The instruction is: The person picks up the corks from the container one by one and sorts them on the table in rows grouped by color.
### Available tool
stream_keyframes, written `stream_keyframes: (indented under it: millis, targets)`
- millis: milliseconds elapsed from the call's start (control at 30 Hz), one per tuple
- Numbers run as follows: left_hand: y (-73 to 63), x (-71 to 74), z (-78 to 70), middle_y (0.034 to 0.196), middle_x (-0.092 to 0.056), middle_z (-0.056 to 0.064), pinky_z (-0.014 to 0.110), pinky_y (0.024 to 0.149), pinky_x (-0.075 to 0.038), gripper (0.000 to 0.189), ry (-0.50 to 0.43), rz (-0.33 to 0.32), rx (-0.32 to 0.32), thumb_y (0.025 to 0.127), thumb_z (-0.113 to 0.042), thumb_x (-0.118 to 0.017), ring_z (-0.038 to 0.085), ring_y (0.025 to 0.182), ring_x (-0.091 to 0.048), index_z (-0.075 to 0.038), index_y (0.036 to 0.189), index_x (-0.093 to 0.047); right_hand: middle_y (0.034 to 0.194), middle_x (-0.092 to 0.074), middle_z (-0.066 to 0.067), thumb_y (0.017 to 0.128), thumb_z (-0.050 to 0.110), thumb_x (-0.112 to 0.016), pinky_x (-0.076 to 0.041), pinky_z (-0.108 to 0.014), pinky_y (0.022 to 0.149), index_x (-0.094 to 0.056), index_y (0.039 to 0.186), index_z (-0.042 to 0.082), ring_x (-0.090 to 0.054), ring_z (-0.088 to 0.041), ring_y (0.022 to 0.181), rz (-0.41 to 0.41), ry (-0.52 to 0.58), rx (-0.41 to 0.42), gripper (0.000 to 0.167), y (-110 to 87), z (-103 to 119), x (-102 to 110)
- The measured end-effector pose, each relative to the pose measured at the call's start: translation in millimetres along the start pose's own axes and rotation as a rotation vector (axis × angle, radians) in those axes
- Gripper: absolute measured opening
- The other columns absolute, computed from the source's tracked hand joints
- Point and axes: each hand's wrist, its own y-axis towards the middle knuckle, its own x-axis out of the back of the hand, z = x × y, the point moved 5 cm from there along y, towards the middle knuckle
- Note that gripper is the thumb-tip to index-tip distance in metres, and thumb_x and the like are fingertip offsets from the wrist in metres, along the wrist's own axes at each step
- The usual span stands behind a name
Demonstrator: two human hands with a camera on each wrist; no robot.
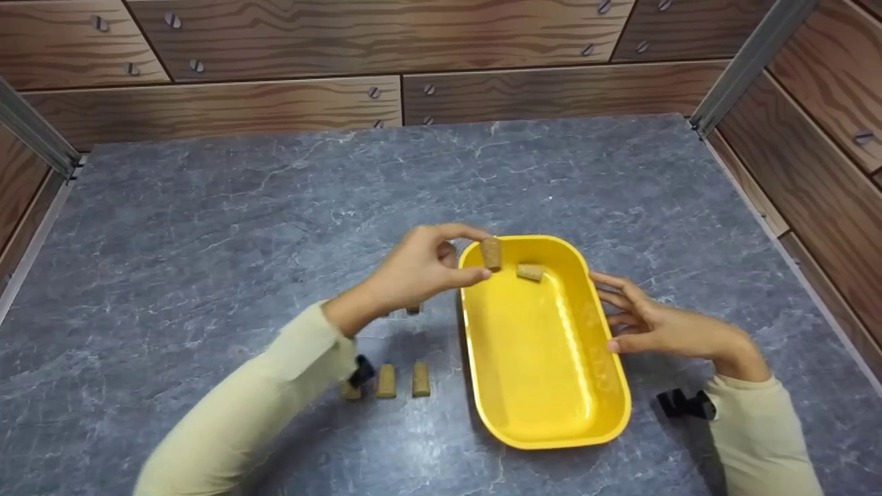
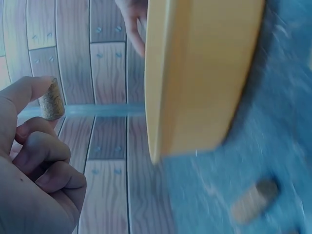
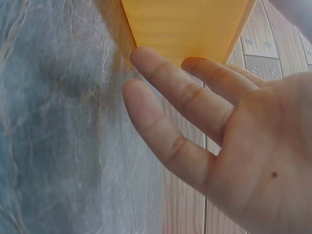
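Observation:
Between thumb and index finger, my left hand [image 1: 420,265] pinches a cork [image 1: 490,254] over the far left corner of a yellow plastic tub [image 1: 524,441]. The left wrist view shows this cork [image 2: 52,100] held at the fingertips, with the other fingers curled below. A second cork [image 1: 529,272] lies on its side inside the tub near its far end. My right hand [image 1: 661,331] is at the tub's right wall, its thumb at the rim and its fingers spread along the outside. In the right wrist view, the fingers [image 3: 187,95] are extended toward the tub wall [image 3: 185,29].
Left of the tub, several corks, among them one cork [image 1: 420,379] and another cork [image 1: 386,381], lie on the grey marbled table [image 1: 331,186]. The left forearm partly hides some. Wood-patterned panels [image 1: 386,34] stand around the back and sides.

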Motion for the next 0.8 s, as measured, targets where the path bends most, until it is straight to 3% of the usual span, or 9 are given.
stream_keyframes:
  millis: [67,133,800]
  targets:
    - [-7.1,9.0,5.2,0.052,-0.035,-0.007,0.019,0.042,-0.025,0.043,0.021,-0.013,0.025,0.083,-0.021,-0.075,0.008,0.046,-0.027,-0.015,0.124,-0.064,0.159,0.004,-0.026,0.096,0.005,-0.056,-0.050,-0.028,0.094,0.008,0.154,0.015,-0.049,0.000,0.126,0.005,0.008,0.005,0.087,0.2,0.3,-0.2]
    - [-13.8,17.2,12.0,0.053,-0.035,-0.006,0.019,0.042,-0.025,0.043,0.034,-0.022,0.051,0.083,-0.020,-0.075,0.008,0.046,-0.027,-0.015,0.124,-0.063,0.158,0.004,-0.027,0.096,0.004,-0.055,-0.050,-0.028,0.094,0.008,0.154,0.015,-0.049,0.002,0.125,0.007,0.013,0.008,0.086,0.0,0.6,-0.2]
    - [-86.8,84.0,91.1,0.051,-0.035,-0.007,0.018,0.040,-0.025,0.048,0.163,-0.100,0.280,0.082,-0.019,-0.074,0.006,0.043,-0.027,-0.008,0.127,-0.061,0.157,0.002,-0.028,0.096,0.001,-0.053,-0.051,-0.030,0.094,0.007,0.154,0.014,-0.050,-0.002,0.126,0.013,0.026,0.036,0.085,0.9,1.6,-0.3]
